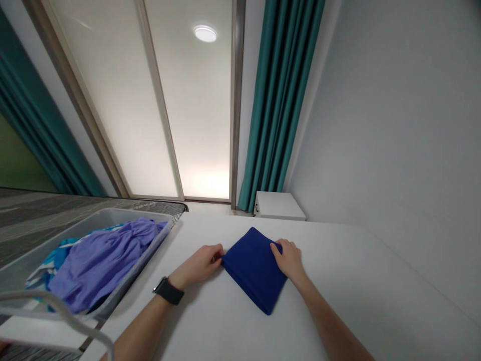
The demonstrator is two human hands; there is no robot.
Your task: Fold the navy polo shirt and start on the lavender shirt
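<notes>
Holding a folded dark blue cloth (pixel 254 269) in the middle of a white bench (pixel 330 281), two hands stay at its sides. The left hand (pixel 199 264) is at 9 o'clock of the cloth, and its fingers (pixel 216 253) curl closed on the corner. The right hand (pixel 289 259) is at 2 o'clock; its fingers (pixel 280 248) lie open and almost flat on the edge, only pressing. A black watch (pixel 168 291) is on the left wrist. At 10 o'clock stands a grey tray (pixel 148 263) with a lilac garment (pixel 101 265) and a striped blue cloth (pixel 48 265) inside. Far at 1 o'clock, a small white cabinet (pixel 278 205) stands beside a teal curtain (pixel 278 100).
</notes>
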